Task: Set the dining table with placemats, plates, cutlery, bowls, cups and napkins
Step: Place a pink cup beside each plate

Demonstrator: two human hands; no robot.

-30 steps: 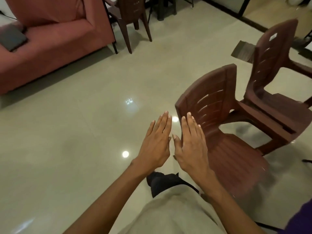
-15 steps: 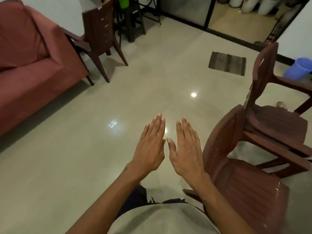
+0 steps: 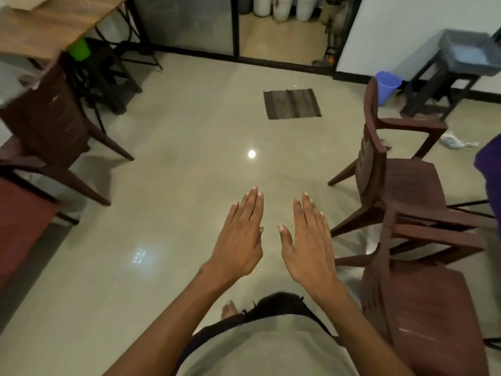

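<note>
None of the task's things, whether placemats, plates, cutlery, bowls, cups or napkins, can be seen anywhere. The only table [image 3: 46,25] in view shows as a wooden top at the far left corner of the floor, with something pale and blurred on its far edge; whether it is the dining table I cannot tell.

The left hand [image 3: 238,240] and the right hand [image 3: 309,245] are held out flat, palms down, side by side but apart, over bare floor [image 3: 168,185]. Each grip is slack and spread: fingers straight, close together, pinching nothing. Judged from that pose, they are being shown to the camera before any setting starts, so the task looks wholly undone.

Outward from the hands: two brown chairs [image 3: 401,191] stand nested along the right edge of the floor, and another chair [image 3: 46,126] sits under the table at the left. A dark mat [image 3: 292,103] lies mid-floor toward the far wall. A blue bin [image 3: 386,86] stands at the far right beside a dark stool [image 3: 444,77].
</note>
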